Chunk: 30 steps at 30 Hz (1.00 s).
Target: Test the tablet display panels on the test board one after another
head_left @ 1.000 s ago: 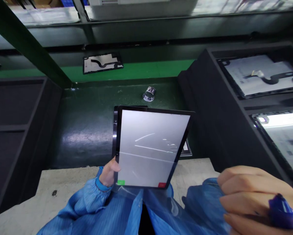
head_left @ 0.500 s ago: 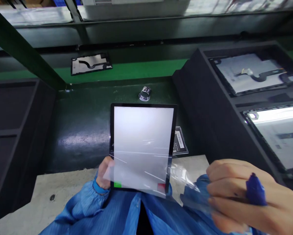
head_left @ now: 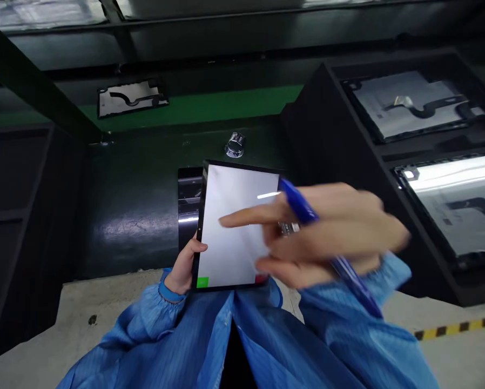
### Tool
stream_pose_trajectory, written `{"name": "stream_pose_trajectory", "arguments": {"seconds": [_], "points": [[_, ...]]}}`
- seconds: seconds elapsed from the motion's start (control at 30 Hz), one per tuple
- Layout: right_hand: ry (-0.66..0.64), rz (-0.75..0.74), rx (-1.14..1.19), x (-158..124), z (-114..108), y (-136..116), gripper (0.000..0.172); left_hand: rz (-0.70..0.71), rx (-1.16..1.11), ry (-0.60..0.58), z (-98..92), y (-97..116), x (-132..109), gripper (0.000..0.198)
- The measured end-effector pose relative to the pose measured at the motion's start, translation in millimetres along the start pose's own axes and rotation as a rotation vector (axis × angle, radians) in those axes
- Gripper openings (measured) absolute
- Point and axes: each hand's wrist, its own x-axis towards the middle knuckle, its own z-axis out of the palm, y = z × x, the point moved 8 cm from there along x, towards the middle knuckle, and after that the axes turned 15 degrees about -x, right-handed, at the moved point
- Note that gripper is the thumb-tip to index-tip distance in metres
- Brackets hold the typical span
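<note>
Left hand point(head_left: 183, 267) clamped on the lower left edge of a black-framed tablet point(head_left: 230, 232), thumb hooked over the bezel, the tablet tilted up just above blue smock sleeves point(head_left: 348, 319). Right hand point(head_left: 327, 232), blurred, curled around a blue pen point(head_left: 301, 202), index finger extended over the white screen, contact with the glass impossible to tell. At lower right, yellow-and-black floor tape point(head_left: 457, 328). Farther off at right, black foam trays point(head_left: 327, 162) holding display panels point(head_left: 404, 102). Upper centre, a chrome fitting point(head_left: 235, 145) on a dark green bench point(head_left: 129, 216). Upper left, a loose panel point(head_left: 131, 98).
</note>
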Motion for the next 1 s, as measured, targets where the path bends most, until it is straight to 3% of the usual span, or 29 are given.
{"name": "stream_pose_trajectory", "arguments": {"seconds": [0.07, 0.1, 0.2, 0.3, 0.33, 0.4, 0.47, 0.57, 0.67, 0.8, 0.87, 1.0], "points": [[0.126, 0.017, 0.275, 21, -4, 18, 0.028, 0.024, 0.035, 0.033, 1.3, -2, 1, 0.033], [0.229, 0.095, 0.362, 26, -8, 33, 0.028, 0.026, 0.047, 0.054, 0.9, -2, 2, 0.032], [0.383, 0.275, 0.438, 22, -6, 67, 0.023, 0.001, 0.047, 0.144, -6.4, 0, 0, 0.032], [0.204, 0.232, 0.252, 12, 17, 72, 0.077, -0.048, -0.025, 0.213, -15.9, 4, -2, 0.032], [0.131, 0.217, 0.157, 8, 26, 74, 0.088, -0.060, -0.058, 0.213, -17.4, 5, -2, 0.035], [0.022, 0.199, 0.014, 3, 39, 78, 0.089, -0.065, -0.120, 0.187, -17.5, 8, -3, 0.043], [0.001, 0.168, 0.011, 2, 42, 82, 0.091, -0.050, -0.160, 0.159, -15.8, 11, -3, 0.049], [0.163, 0.113, 0.170, 5, 28, 93, 0.099, -0.040, -0.202, 0.133, -10.3, 16, -6, 0.051], [0.246, 0.201, 0.245, 4, 29, 121, 0.091, -0.025, -0.234, 0.062, 1.7, 21, -7, 0.045], [0.256, 0.432, 0.237, -4, 58, 164, 0.089, 0.114, -0.232, 0.057, 10.1, 34, -7, 0.044], [0.353, 0.438, 0.330, -7, 66, 174, 0.083, 0.156, -0.198, 0.100, 10.5, 36, -7, 0.046], [0.470, 0.392, 0.511, -12, 73, 182, 0.053, 0.194, -0.112, 0.100, 16.2, 36, -10, 0.046]]}}
